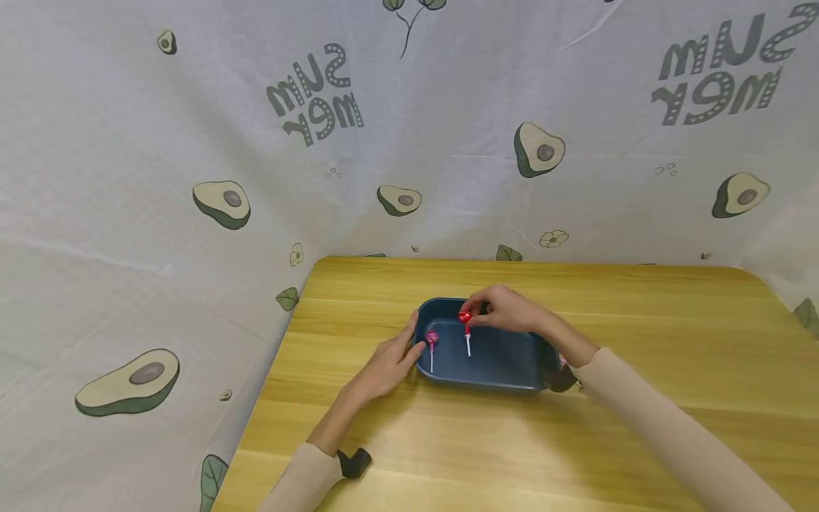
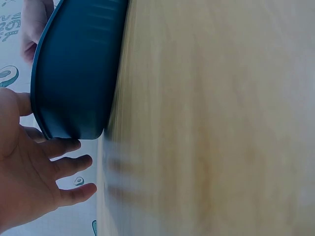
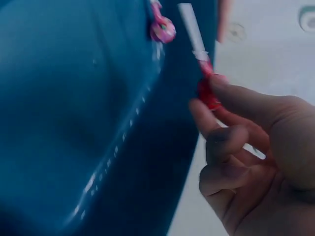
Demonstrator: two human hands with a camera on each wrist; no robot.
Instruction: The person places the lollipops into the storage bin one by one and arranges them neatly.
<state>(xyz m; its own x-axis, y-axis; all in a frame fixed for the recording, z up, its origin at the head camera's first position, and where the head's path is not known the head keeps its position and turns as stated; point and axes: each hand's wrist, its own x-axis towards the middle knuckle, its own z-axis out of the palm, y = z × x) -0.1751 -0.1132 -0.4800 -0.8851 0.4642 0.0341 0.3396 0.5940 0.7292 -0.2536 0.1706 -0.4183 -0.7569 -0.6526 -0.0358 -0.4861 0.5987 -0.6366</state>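
A dark blue tray [image 1: 486, 386] sits on the wooden table. My left hand [image 1: 387, 363] holds its left end, thumb at the rim and fingers against the outside; in the left wrist view the other fingers spread apart. My right hand [image 1: 505, 309] pinches a red-wrapped lollipop [image 1: 465, 317] by its head above the tray, white stick pointing down toward me in the head view. A pink-wrapped lollipop [image 1: 431, 337] lies in the tray's left end, near my left thumb. My right hand hides part of the tray's far rim.
The wooden table [image 1: 672, 341] extends to both sides of the tray. A small pink thing [image 1: 563, 361] shows beside the tray's right end, mostly hidden by my right forearm. A white cloth [image 1: 448, 107] with avocado prints hangs behind and at the left.
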